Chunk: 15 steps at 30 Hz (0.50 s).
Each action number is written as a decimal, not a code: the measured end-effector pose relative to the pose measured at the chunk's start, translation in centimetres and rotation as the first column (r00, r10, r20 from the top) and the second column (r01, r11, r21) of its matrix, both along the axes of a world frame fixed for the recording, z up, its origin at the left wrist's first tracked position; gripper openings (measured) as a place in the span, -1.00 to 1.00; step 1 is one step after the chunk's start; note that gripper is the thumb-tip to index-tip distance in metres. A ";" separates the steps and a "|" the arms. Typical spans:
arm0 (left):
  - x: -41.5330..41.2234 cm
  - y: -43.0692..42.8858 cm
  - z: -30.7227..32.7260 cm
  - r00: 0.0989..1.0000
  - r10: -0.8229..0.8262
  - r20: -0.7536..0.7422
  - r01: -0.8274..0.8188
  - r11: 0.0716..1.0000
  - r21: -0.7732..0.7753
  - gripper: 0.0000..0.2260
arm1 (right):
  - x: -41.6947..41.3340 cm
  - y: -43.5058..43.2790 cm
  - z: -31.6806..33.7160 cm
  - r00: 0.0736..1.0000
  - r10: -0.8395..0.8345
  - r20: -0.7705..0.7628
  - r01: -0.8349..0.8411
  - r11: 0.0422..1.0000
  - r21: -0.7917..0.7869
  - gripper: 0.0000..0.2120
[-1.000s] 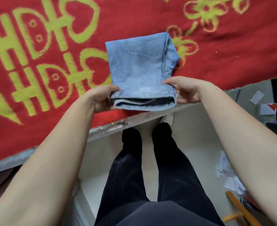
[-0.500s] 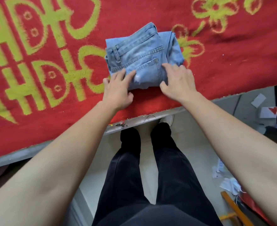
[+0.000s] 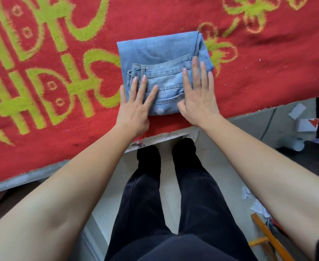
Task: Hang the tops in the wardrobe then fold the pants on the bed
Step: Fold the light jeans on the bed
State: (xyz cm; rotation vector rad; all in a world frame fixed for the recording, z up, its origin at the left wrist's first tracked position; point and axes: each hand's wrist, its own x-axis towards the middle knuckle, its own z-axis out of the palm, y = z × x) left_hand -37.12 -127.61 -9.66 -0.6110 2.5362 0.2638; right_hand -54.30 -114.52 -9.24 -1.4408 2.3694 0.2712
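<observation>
Folded jeans (image 3: 160,59) lie on the red bed cover (image 3: 267,76). Left hand (image 3: 134,108) and right hand (image 3: 198,98) press flat on the near half, fingers straight, gripping nothing.

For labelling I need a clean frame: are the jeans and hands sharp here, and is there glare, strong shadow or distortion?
Head view: jeans, left hand and right hand are sharp, stitching readable; head view: light soft and even, no glare; head view: the wide-angle lens makes the near forearms look oversized.

Light-blue jeans (image 3: 160,59) lie folded square (waistband on top) on the red bed (image 3: 173,14).
</observation>
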 end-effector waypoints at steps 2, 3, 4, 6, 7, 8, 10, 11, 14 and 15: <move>-0.7 -0.3 -0.8 0.999 0.001 0.052 0.000 1.000 -0.016 -0.01 | 0.4 0.7 -0.7 0.987 0.159 -0.028 -0.161 0.983 -0.086 -0.24; -0.9 -0.3 -1.3 0.997 0.001 0.073 0.000 1.000 -0.025 0.01 | 0.5 1.0 -1.2 0.978 0.210 -0.009 -0.210 0.974 -0.084 -0.23; -1.1 -0.3 -1.7 0.996 0.000 0.084 0.003 0.999 -0.033 0.03 | 0.5 1.1 -1.7 0.975 0.223 0.017 -0.222 0.974 -0.052 -0.19; -1.3 -0.3 -2.4 0.996 0.005 0.084 -0.001 0.999 -0.044 0.03 | 0.4 0.5 -2.7 0.977 0.213 0.028 -0.214 0.973 0.080 -0.03; -1.4 -0.2 -2.7 0.997 0.011 0.071 -0.008 0.999 -0.043 0.02 | 0.4 0.0 -3.2 0.977 0.212 0.008 -0.211 0.968 0.133 0.04; -1.4 -0.2 -3.0 0.998 0.017 0.057 -0.015 0.999 -0.037 -0.01 | 0.6 -0.5 -3.6 0.976 0.216 -0.020 -0.210 0.964 0.162 0.09; -1.3 -0.3 -3.4 0.999 0.027 0.024 -0.027 1.000 -0.010 -0.06 | 0.8 -0.9 -3.8 0.976 0.211 -0.050 -0.199 0.965 0.171 0.15; -1.3 -0.4 -3.6 0.999 0.033 0.001 -0.033 0.999 0.008 -0.08 | 0.8 -0.8 -3.9 0.979 0.199 -0.044 -0.191 0.970 0.151 0.14; -0.7 -1.3 -3.4 0.996 0.064 -0.069 -0.055 0.991 0.123 -0.05 | 0.1 -0.1 -3.8 0.986 0.152 0.061 -0.153 0.988 0.000 0.04; -0.5 -1.6 -3.1 0.991 0.080 -0.104 -0.061 0.982 0.177 -0.05 | -0.3 0.0 -3.6 0.984 0.136 0.113 -0.132 0.990 -0.046 0.02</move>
